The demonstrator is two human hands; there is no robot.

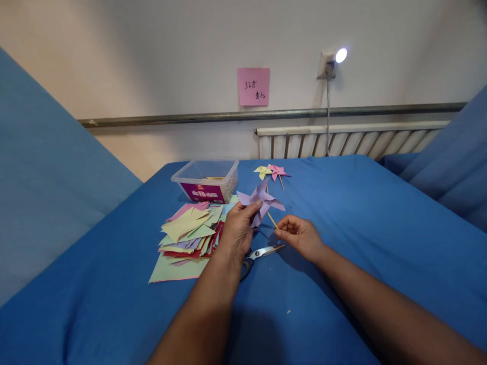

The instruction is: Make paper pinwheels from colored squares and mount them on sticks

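Note:
A purple paper pinwheel (262,198) with a thin wooden stick (272,220) is held above the blue cloth. My left hand (240,223) pinches the pinwheel at its middle, the thumb on the front and the other fingers mostly hidden behind. Lower down, my right hand (300,236) grips the end of the stick between thumb and fingertips. Beneath the hands lie scissors (262,252) with dark handles, partly covered by my left wrist. Two finished-looking pinwheels, one yellow (262,171) and one pink (279,172), rest farther back.
Left of my hands is a pile of cut coloured paper (190,230) on larger green sheets (171,271). Behind it stands a clear plastic box (182,177) with sticks inside. A blue cloth (361,213) covers the table, which meets a wall with a radiator (350,139).

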